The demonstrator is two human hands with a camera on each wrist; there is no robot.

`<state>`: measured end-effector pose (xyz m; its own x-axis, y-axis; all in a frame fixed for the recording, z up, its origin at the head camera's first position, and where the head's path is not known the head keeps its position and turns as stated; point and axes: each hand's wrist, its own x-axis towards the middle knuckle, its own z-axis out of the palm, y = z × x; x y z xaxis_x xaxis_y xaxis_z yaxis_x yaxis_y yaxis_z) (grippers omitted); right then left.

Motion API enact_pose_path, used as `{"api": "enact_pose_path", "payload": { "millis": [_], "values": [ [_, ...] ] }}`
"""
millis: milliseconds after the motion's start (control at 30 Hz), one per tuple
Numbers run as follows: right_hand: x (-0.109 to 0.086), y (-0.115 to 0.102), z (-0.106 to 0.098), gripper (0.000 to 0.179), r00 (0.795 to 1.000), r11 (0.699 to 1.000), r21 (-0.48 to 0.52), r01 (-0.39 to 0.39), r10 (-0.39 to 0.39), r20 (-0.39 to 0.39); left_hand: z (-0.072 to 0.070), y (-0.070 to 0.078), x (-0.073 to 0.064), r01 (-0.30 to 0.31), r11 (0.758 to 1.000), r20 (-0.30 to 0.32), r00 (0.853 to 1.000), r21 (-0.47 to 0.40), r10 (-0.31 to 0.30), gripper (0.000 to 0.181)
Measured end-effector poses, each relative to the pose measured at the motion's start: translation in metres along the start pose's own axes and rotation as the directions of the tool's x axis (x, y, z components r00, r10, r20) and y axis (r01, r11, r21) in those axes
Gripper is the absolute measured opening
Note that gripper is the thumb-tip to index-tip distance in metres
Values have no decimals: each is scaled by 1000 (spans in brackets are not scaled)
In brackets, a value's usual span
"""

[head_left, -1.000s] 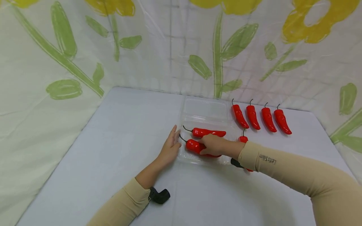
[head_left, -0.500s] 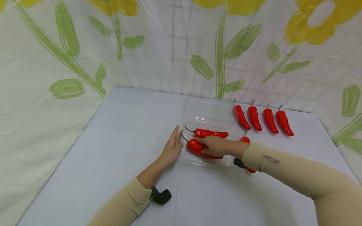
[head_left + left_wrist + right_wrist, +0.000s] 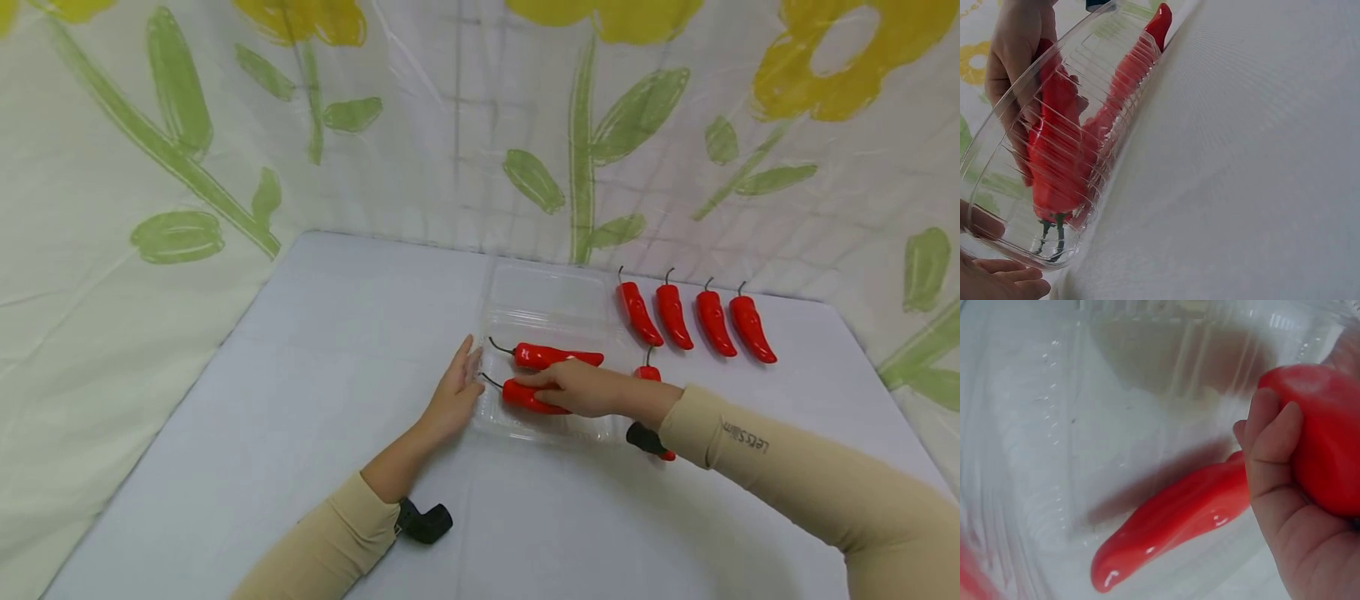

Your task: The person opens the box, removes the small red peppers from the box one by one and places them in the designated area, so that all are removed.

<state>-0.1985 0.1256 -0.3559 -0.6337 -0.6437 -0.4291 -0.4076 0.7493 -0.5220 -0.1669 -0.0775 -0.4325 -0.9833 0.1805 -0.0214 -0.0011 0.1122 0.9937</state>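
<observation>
A clear plastic clamshell box stands opened flat, its lid folded toward the wall. My left hand holds the box's left edge, with digits on both sides of the clear rim in the left wrist view. Over the tray, my right hand grips a glossy red chili pepper, its dark stem pointing left. In the right wrist view, fingers curl round this pepper. Behind it, a second red chili lies lengthwise in the tray, partly covered by the right hand.
Several red chilies lie in a row at the back right, stems toward the wall. Another chili lies right of the box, mostly hidden by the right forearm. Each wrist wears a black camera. A flower-printed cloth hangs behind the table.
The gripped chili has turned a little, its stem end shifting nearer to me, and the right wrist and forearm have moved slightly right. My left hand stays on the box edge.
</observation>
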Motion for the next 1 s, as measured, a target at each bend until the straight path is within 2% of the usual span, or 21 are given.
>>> {"api": "enact_pose_path", "payload": {
  "millis": [200, 367, 667, 833, 1000],
  "values": [
    [-4, 2, -1, 46, 999, 1000, 12, 17, -17, -43, 1, 2, -1, 13, 1000, -12, 1000, 14, -12, 69],
    [-13, 7, -2, 44, 998, 999, 33, -7, 9, -65, 1, 5, -2, 6, 1000, -7, 1000, 13, -6, 69],
    [-29, 14, -2, 44, 991, 997, 79, 26, -16, -135, 0, 0, 0, 21, 999, -11, 1000, 32, -21, 70],
    [-34, 16, -1, 44, 988, 994, 109, 20, -3, -154, 0, -1, 1, 29, 999, -14, 999, 36, -29, 70],
    [-40, 16, 0, 45, 985, 991, 128, 26, -4, -170, 0, -1, -1, -5, 999, -15, 1000, 39, 6, 71]
  ]
}}
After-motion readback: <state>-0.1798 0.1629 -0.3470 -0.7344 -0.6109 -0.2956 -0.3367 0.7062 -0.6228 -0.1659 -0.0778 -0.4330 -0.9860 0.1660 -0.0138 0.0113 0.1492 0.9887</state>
